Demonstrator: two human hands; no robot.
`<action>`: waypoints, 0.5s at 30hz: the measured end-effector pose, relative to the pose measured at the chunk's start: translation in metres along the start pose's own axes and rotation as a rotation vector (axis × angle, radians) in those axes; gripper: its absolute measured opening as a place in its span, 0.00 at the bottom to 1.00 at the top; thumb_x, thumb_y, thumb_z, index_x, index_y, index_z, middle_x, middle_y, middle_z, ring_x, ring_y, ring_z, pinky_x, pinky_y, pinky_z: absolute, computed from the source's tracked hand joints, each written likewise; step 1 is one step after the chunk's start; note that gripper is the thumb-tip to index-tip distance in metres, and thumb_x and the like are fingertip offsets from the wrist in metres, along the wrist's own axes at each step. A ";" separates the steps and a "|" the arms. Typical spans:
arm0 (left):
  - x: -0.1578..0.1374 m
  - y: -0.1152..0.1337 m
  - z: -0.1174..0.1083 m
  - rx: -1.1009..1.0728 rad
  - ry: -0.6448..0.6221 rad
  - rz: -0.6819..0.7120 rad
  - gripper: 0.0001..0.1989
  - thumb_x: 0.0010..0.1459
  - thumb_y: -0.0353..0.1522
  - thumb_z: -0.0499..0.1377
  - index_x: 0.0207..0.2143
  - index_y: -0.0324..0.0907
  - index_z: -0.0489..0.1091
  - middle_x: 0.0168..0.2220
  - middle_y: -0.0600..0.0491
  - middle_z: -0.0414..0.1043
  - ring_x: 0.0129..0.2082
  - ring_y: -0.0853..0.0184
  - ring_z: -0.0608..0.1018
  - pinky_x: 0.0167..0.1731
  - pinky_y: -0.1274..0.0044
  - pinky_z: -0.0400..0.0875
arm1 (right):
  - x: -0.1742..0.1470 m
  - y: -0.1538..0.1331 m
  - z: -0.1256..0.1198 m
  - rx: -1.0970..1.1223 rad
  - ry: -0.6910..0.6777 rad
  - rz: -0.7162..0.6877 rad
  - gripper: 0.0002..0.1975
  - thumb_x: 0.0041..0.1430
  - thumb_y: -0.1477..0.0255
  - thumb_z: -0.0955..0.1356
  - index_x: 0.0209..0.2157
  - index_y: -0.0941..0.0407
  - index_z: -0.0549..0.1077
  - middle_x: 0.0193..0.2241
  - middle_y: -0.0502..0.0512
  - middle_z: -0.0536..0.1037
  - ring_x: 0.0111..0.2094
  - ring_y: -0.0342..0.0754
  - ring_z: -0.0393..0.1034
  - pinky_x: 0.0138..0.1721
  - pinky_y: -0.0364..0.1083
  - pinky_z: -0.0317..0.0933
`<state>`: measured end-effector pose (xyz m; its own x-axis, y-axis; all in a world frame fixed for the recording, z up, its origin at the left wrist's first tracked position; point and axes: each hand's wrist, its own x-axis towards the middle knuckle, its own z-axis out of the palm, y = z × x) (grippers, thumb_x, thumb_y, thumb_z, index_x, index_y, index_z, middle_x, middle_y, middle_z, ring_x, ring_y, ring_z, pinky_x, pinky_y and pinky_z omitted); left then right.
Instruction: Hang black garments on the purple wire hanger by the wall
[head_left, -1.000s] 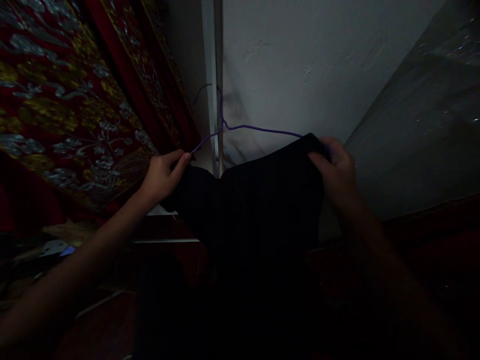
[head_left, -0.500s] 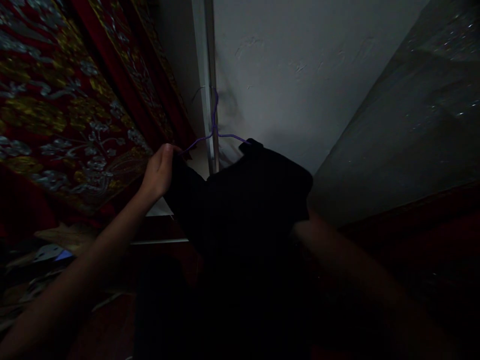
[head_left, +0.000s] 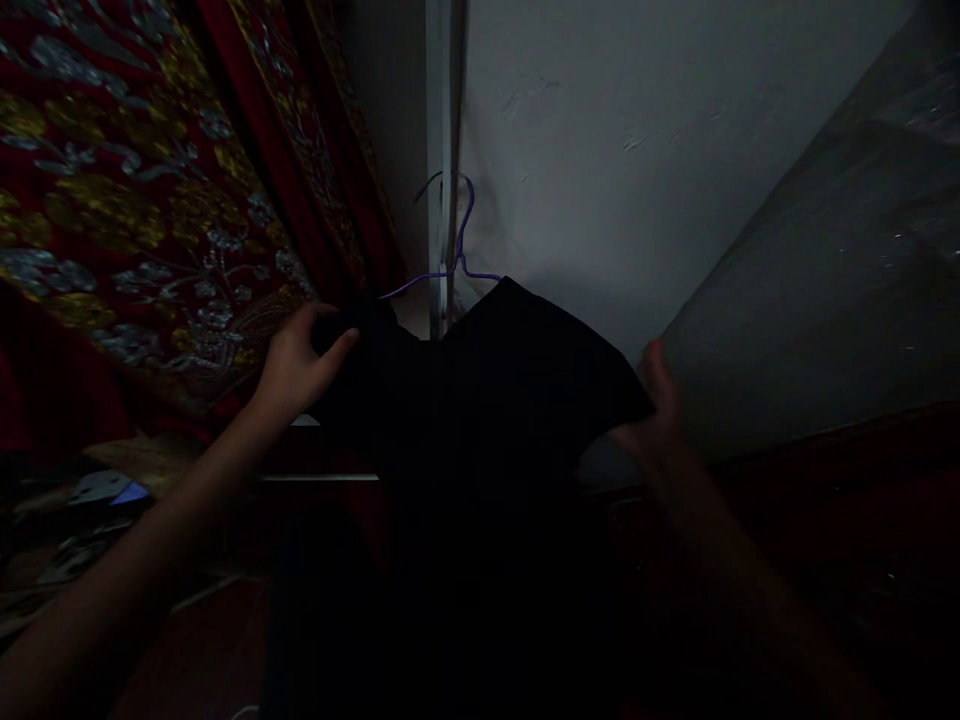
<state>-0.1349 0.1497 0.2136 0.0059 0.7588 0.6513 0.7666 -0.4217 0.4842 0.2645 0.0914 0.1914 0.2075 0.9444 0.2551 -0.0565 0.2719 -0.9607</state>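
Observation:
A black garment (head_left: 487, 400) hangs on a thin purple wire hanger (head_left: 459, 262), whose hook catches near a vertical white strip (head_left: 442, 150) on the wall. My left hand (head_left: 300, 362) grips the garment's left shoulder, thumb on the cloth. My right hand (head_left: 654, 410) holds the right shoulder edge from beneath, partly hidden by the fabric. The scene is dim and the garment's lower part fades into darkness.
A red cloth (head_left: 135, 200) with gold and silver embroidery hangs at the left. A white wall (head_left: 637, 150) is behind. A grey, shiny covered surface (head_left: 840, 270) rises at the right. Papers and clutter (head_left: 97, 490) lie low at the left.
The garment now covers most of the hanger's arms. My right hand went from the right shoulder top, out of sight under the cloth, to its lower edge. My left hand slid slightly down.

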 end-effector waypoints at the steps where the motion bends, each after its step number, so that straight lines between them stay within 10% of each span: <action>1: 0.001 -0.001 -0.001 0.010 0.007 0.012 0.18 0.60 0.45 0.61 0.46 0.43 0.71 0.45 0.47 0.77 0.48 0.54 0.78 0.52 0.64 0.70 | 0.001 -0.004 -0.003 0.006 -0.027 0.060 0.28 0.53 0.42 0.70 0.31 0.56 0.79 0.34 0.57 0.82 0.41 0.56 0.78 0.39 0.52 0.73; 4: 0.010 0.008 -0.001 -0.021 0.061 0.043 0.14 0.61 0.40 0.59 0.45 0.43 0.71 0.46 0.49 0.77 0.48 0.56 0.77 0.54 0.64 0.69 | 0.005 -0.026 0.001 -0.016 -0.037 0.120 0.20 0.39 0.53 0.80 0.27 0.52 0.78 0.26 0.52 0.81 0.34 0.56 0.79 0.34 0.50 0.73; 10: 0.014 0.057 -0.015 -0.095 0.259 0.232 0.16 0.63 0.39 0.60 0.51 0.42 0.70 0.55 0.45 0.70 0.59 0.54 0.70 0.63 0.61 0.60 | -0.010 -0.047 0.024 0.128 0.287 -0.129 0.16 0.44 0.56 0.78 0.29 0.51 0.78 0.27 0.51 0.80 0.34 0.53 0.78 0.35 0.51 0.75; 13: -0.001 0.089 -0.022 -0.362 0.075 0.207 0.16 0.67 0.42 0.56 0.51 0.43 0.70 0.51 0.46 0.73 0.55 0.56 0.74 0.58 0.63 0.67 | -0.047 -0.040 0.032 0.003 0.351 -0.221 0.14 0.51 0.55 0.75 0.34 0.49 0.79 0.30 0.51 0.80 0.32 0.52 0.76 0.33 0.51 0.73; 15: -0.014 0.106 -0.023 -0.629 -0.141 0.031 0.19 0.69 0.45 0.51 0.51 0.44 0.70 0.49 0.45 0.75 0.51 0.57 0.77 0.51 0.64 0.73 | -0.075 -0.037 0.041 -0.203 0.079 -0.334 0.13 0.55 0.55 0.74 0.35 0.48 0.80 0.30 0.52 0.79 0.32 0.53 0.76 0.33 0.51 0.73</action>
<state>-0.0681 0.0825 0.2692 0.1393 0.7814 0.6082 0.2424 -0.6225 0.7442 0.2110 0.0179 0.2127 0.2566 0.7907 0.5558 0.2198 0.5122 -0.8303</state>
